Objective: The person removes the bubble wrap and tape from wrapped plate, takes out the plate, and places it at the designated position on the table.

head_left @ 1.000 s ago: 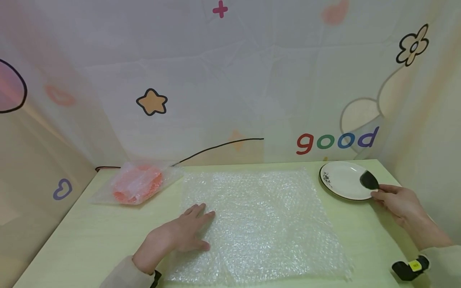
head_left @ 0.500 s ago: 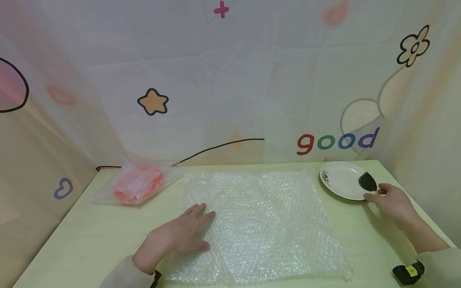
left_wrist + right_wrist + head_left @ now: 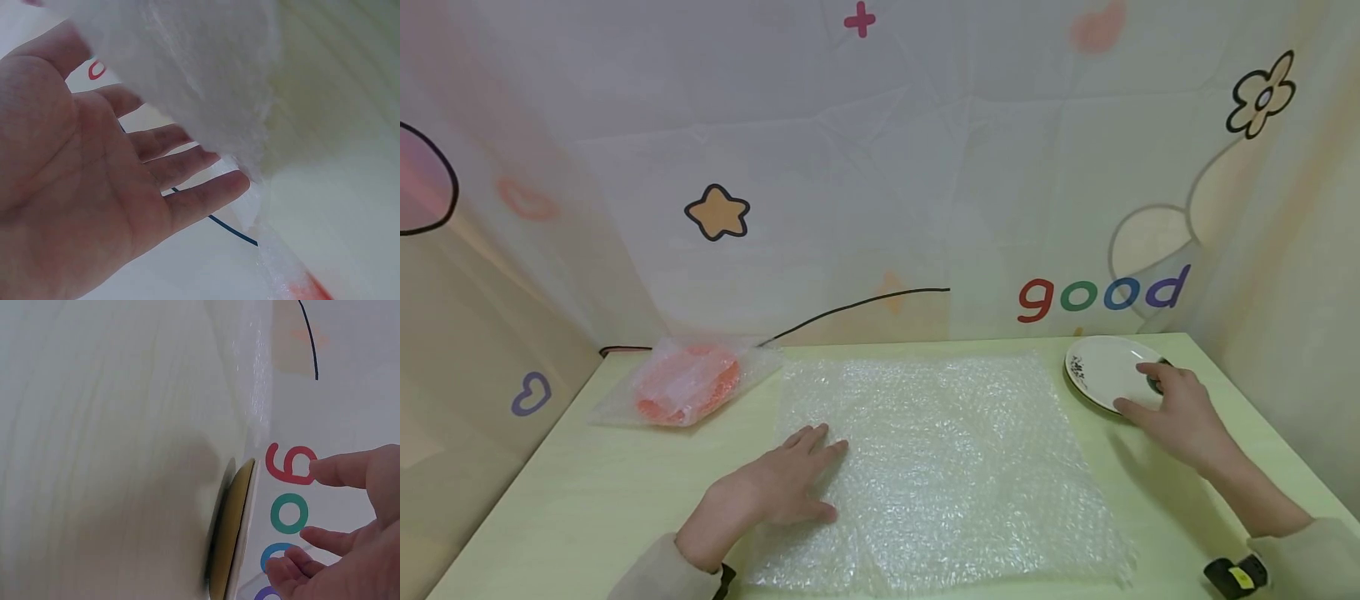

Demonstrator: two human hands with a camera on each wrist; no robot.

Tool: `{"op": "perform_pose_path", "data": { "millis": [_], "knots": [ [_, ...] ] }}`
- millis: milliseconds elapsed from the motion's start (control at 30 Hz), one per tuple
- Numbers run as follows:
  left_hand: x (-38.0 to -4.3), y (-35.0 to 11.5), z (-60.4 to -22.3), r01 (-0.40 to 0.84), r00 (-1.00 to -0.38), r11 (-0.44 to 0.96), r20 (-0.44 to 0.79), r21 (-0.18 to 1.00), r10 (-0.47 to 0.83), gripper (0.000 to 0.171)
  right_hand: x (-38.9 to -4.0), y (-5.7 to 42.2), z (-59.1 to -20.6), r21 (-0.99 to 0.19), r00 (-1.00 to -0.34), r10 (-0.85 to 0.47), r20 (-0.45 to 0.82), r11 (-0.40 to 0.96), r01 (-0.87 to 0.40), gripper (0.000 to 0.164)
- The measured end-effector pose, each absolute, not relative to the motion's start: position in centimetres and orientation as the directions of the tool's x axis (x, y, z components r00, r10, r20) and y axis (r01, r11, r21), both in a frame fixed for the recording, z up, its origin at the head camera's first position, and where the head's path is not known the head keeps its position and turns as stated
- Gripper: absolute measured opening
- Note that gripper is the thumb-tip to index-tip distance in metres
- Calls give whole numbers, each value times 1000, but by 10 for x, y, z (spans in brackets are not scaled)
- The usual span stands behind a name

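A sheet of bubble wrap (image 3: 940, 467) lies spread over the middle of the table. Over its left edge my left hand (image 3: 778, 483) rests with the fingers spread; in the left wrist view those fingers (image 3: 206, 200) lie straight against the wrap (image 3: 206, 69). A white plate (image 3: 1105, 371) with a dark rim and a dark green patch stands at the back right. My right hand (image 3: 1187, 417) hovers over its right side, thumb and index finger apart, partly covering the patch. The right wrist view shows a gap between this hand (image 3: 356, 550) and the plate (image 3: 231, 537).
A pink item in a clear bubble-wrap bag (image 3: 688, 383) lies at the back left of the table (image 3: 587, 492). Behind the table hangs a printed cloth (image 3: 850, 192), with more cloth along both sides.
My right hand has let go of the plate's right rim and moved left over the plate, its fingers parting. The left hand and the bubble wrap have not moved.
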State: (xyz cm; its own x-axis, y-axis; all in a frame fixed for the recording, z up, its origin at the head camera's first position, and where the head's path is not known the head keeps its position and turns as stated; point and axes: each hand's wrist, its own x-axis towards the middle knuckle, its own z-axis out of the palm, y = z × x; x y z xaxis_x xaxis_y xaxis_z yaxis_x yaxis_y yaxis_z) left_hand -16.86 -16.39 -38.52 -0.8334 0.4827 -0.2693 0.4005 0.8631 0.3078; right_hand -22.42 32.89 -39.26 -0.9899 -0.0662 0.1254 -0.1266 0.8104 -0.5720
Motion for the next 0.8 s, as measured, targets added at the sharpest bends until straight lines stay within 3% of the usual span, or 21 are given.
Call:
{"op": "perform_pose_path", "data": {
  "millis": [333,800],
  "knots": [
    [-171,-164,-385,404,-835,864,-265,300,482,82,-210,297,-391,-582,-965,-227,131,770,-260,47],
    [-171,-167,-386,415,-832,854,-250,315,496,81,-194,270,-395,-543,-893,-441,93,729,-417,60]
  ]
}}
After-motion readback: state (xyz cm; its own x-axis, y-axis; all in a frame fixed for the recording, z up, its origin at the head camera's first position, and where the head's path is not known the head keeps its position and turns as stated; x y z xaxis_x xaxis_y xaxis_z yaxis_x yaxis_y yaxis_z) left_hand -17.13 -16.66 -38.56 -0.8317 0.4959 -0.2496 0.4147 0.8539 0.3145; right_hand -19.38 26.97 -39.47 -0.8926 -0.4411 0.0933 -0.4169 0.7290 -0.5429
